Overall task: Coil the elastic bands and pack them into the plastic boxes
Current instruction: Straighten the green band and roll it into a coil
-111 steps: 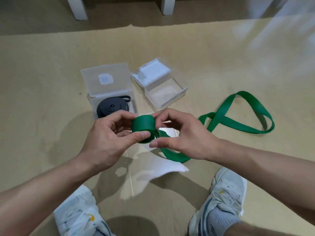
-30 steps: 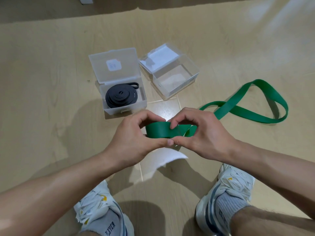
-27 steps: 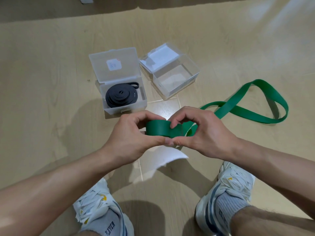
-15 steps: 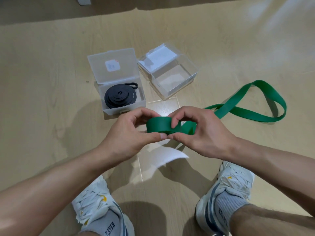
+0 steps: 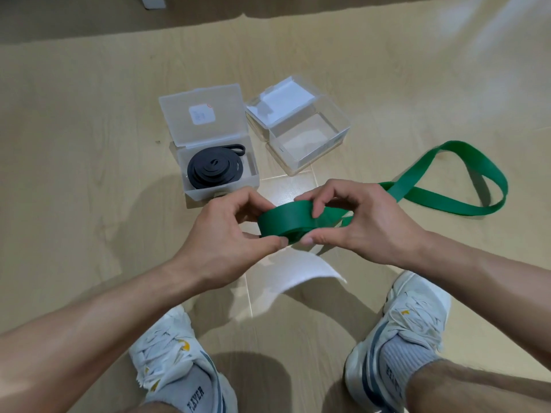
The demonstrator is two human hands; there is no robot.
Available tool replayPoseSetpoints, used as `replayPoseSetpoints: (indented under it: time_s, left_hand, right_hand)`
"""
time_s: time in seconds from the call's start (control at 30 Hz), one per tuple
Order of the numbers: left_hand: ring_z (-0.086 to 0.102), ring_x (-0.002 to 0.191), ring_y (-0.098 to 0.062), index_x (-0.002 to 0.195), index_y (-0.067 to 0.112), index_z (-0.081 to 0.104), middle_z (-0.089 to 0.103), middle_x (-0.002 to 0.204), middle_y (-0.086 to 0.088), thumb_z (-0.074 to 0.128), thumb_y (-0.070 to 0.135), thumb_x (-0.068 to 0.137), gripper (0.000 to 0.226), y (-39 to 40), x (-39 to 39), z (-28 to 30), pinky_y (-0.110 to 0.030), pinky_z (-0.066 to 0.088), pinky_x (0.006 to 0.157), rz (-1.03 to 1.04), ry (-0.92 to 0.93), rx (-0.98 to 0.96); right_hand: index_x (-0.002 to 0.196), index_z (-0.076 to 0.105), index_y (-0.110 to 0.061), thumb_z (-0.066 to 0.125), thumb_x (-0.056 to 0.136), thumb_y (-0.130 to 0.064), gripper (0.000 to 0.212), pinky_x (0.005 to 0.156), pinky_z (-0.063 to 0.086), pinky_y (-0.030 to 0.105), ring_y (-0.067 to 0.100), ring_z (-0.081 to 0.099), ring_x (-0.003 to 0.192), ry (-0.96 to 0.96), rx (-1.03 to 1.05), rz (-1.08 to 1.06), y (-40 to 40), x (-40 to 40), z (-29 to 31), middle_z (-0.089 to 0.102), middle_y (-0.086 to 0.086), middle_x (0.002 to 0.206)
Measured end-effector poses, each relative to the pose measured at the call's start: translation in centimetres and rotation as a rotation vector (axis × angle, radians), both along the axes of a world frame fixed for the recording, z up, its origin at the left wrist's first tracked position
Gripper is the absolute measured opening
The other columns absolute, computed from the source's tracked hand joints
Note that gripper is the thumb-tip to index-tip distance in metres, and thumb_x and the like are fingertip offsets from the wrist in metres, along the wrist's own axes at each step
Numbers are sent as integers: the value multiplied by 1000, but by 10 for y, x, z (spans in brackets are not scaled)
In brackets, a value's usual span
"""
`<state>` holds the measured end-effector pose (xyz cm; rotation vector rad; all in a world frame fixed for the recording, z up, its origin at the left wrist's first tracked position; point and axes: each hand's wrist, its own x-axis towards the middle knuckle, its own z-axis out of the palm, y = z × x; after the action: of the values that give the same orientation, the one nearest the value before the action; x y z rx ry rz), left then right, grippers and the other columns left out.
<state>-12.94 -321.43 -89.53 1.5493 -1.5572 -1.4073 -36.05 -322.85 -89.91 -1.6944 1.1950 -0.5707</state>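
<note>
Green band half-coiled between both hands, one box filled, one waiting.

At 10 o'clock the left plastic box (image 5: 219,171) holds a coiled black band (image 5: 212,171), lid up. The left hand (image 5: 226,236) pinches the green coil (image 5: 284,217) at its near rim, thumb below and fingers curled over the far side. At 12 o'clock the empty clear box (image 5: 310,144) stands open. The right hand (image 5: 360,219) pinches the coil's other side, forefinger on top, thumb under. The green band's loose tail (image 5: 465,189) trails on the floor toward 2 o'clock. My judgement: if either pinch slackens, the springy wraps could unwind; a twist in the tail would likely wind in crooked, making a coil too fat for the box.
</note>
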Motion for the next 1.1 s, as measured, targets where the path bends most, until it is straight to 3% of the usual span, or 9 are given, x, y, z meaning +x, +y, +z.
replayPoseSetpoints:
  time_s: [0.1, 0.2, 0.3, 0.5, 0.6, 0.7, 0.8, 0.9, 1.1]
  left_hand:
    - [71, 95, -13, 98, 20, 66, 72, 95, 0, 86, 2, 72, 37, -2, 2, -5, -30, 64, 76, -17, 49, 0]
    - [66, 101, -9, 112, 27, 65, 67, 99, 3, 87, 10, 74, 47, -1, -1, -8, -30, 63, 78, -99, 12, 7]
    - [67, 97, -11, 99, 26, 72, 70, 94, 9, 94, 26, 66, 39, 0, -3, -9, -33, 63, 70, -109, -4, -34]
    - [70, 102, -20, 91, 26, 68, 72, 100, -2, 89, 30, 63, 35, 1, -2, -14, -31, 64, 77, -12, 158, -18]
    - [69, 98, -14, 85, 31, 65, 73, 96, 1, 89, 30, 61, 33, 0, 1, -15, -26, 60, 77, -8, 212, 19]
    - [66, 95, -10, 87, 25, 63, 69, 95, 0, 90, 25, 62, 37, 0, 3, -17, -23, 56, 78, -22, 306, 95]
    - [65, 99, -6, 94, 24, 62, 68, 97, 10, 93, 27, 66, 42, -3, 0, -13, -30, 61, 79, -131, 82, 76]
    - [62, 100, 0, 95, 31, 66, 67, 95, 20, 93, 37, 66, 40, -1, -6, -6, -30, 62, 76, -208, -115, -51]
    - [68, 97, -5, 93, 21, 73, 74, 90, 11, 92, 22, 71, 29, -4, -4, -4, -28, 62, 74, -192, 13, -13]
  right_hand:
    - [91, 64, -15, 90, 73, -24, 33, 90, 58, 40, 11, 72, 101, 28, -76, 34, 0, 2, 0, 74, -10, 111]
    - [96, 65, -28, 84, 75, -41, 31, 81, 55, 43, 14, 68, 93, 160, -233, 59, -1, 4, -4, 73, -5, 100]
    - [97, 59, -39, 78, 76, -49, 29, 75, 54, 41, 13, 63, 88, 232, -279, 98, 1, 5, -6, 71, -5, 98]
    - [93, 60, -25, 88, 75, -29, 33, 90, 55, 37, 4, 68, 105, 120, -131, 55, -1, 6, 2, 74, -18, 111]
    - [93, 59, -26, 90, 73, -26, 37, 88, 57, 36, 3, 70, 99, 87, -25, 68, -2, 4, 1, 73, -23, 101]
    - [93, 59, -30, 90, 74, -25, 36, 88, 57, 38, 6, 71, 99, 100, -42, 70, -3, 4, 0, 74, -11, 99]
    - [96, 60, -29, 86, 78, -27, 32, 89, 55, 35, 2, 68, 103, 184, -97, 111, -1, 3, 0, 73, -11, 101]
    - [96, 58, -35, 82, 78, -34, 30, 80, 52, 41, 13, 65, 92, 253, -178, 173, 2, 3, -2, 68, -8, 95]
    - [90, 62, -26, 89, 73, -26, 32, 95, 53, 37, 6, 68, 104, 81, 48, 78, 2, 1, 2, 74, -8, 100]
